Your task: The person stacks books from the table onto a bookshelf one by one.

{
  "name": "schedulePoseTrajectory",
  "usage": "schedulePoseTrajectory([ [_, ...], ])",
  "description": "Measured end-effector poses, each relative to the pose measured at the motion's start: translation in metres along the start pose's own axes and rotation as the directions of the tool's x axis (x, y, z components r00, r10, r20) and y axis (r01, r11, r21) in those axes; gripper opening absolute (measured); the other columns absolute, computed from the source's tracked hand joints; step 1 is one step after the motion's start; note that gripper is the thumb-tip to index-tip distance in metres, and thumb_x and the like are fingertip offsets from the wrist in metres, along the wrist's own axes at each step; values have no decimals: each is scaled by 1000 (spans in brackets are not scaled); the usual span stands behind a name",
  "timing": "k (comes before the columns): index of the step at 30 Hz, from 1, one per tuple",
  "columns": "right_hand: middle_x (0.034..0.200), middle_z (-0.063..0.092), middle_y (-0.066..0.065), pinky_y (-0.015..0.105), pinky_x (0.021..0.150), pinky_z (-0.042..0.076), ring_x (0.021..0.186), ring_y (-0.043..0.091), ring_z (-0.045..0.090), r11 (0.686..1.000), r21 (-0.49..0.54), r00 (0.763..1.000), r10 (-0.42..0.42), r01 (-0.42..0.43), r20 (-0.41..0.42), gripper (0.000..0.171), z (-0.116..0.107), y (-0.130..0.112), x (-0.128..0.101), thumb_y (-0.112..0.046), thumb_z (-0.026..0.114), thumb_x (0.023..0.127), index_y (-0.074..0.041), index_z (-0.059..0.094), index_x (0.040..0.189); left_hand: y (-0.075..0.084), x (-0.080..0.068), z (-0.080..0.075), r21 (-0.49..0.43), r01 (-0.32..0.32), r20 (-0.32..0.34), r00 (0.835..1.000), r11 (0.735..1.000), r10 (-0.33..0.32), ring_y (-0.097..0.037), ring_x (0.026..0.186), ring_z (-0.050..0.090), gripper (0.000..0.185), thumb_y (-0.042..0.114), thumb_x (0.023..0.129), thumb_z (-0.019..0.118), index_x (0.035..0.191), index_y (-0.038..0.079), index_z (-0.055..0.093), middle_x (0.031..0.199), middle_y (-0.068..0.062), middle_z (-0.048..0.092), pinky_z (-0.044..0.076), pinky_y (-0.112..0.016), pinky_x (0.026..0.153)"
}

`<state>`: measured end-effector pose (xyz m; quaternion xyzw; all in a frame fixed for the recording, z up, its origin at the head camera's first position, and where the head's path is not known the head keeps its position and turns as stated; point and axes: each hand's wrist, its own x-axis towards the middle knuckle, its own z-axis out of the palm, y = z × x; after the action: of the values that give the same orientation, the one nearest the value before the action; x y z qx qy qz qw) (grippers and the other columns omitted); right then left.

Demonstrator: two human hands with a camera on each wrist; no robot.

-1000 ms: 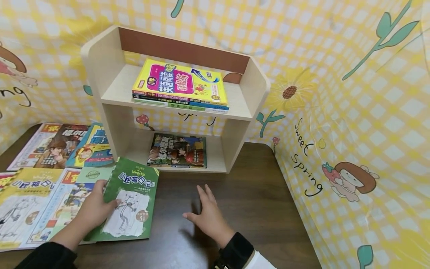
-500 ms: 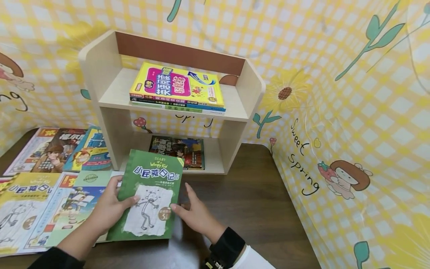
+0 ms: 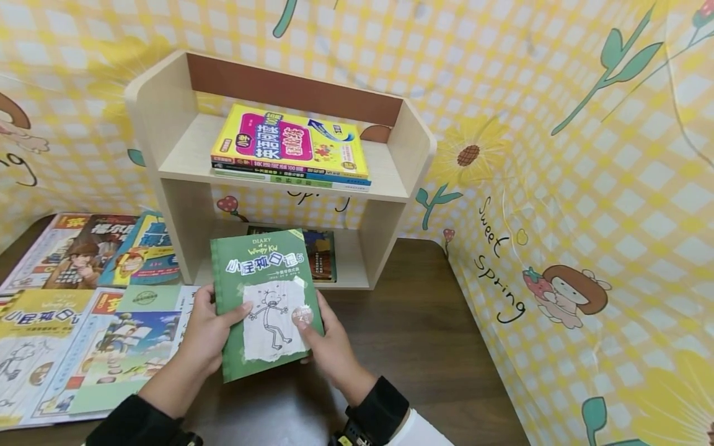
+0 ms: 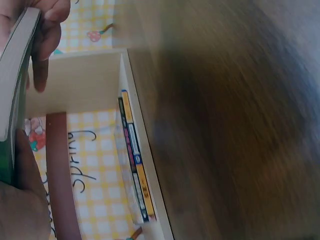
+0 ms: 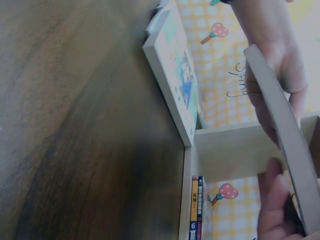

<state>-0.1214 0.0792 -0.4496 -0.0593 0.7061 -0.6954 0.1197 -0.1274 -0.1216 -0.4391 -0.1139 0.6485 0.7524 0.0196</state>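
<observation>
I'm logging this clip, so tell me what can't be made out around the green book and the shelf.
- Book on the lower shelf: head view, mostly hidden by the green book.
- Green book's back cover: faces away in every view.
- Table: left wrist view, blurred.
- Spine titles: right wrist view, too small.

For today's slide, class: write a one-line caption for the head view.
Both hands, left hand and right hand, hold a green book before a small wooden shelf.
</observation>
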Motion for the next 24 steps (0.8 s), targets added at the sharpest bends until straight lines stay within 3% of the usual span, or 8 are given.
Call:
schedulePoseTrajectory([
  [5, 106, 60, 7, 24, 46, 45, 64, 13, 58, 998, 36, 999, 44, -43, -23, 62, -4, -3, 1, -14, 54, 98, -31, 29, 152, -3, -1, 6, 32, 32, -16, 999, 999, -32, -1, 89, 59, 67, 10, 96, 57, 144, 6, 10, 141, -21, 37, 54, -22, 77],
  [12, 107, 60, 8, 21, 42, 39, 60, 12, 53, 998, 50, 999, 50, -50, -17, 58, -11, -7, -1, -10, 53, 99, -28, 34, 151, -4, -2, 5, 77, 42, -9, 999, 996, -41, -1, 85, 62, 66, 19, 97, 59, 142, 1, 14, 136, -24, 44, 54, -21, 76],
  [14, 105, 60, 8, 20, 41, 39, 59, 12, 52, 996, 60, 998, 61, -62, 7, 57, -14, -8, -2, -9, 52, 99, -26, 35, 151, -2, -1, 1, 58, 27, 1, 1000, 998, -27, 0, 83, 63, 67, 20, 96, 61, 141, 2, 15, 130, -20, 50, 55, -22, 76],
  [20, 93, 61, 7, 19, 41, 36, 60, 12, 56, 992, 50, 983, 109, -118, 147, 55, -28, -10, -6, -9, 50, 99, -21, 35, 151, 6, 5, -23, -57, -24, 78, 997, 998, 28, -3, 84, 66, 53, 22, 93, 65, 133, 15, 31, 98, 15, 64, 56, -25, 74],
  [24, 89, 61, 5, 19, 40, 37, 59, 12, 56, 990, 1, 968, 135, -138, 214, 55, -40, -10, -9, -9, 51, 99, -20, 36, 150, 8, 8, -38, -50, -14, 112, 994, 999, 19, -7, 79, 68, 61, 23, 93, 65, 139, 13, 26, 93, 12, 65, 58, -28, 69],
])
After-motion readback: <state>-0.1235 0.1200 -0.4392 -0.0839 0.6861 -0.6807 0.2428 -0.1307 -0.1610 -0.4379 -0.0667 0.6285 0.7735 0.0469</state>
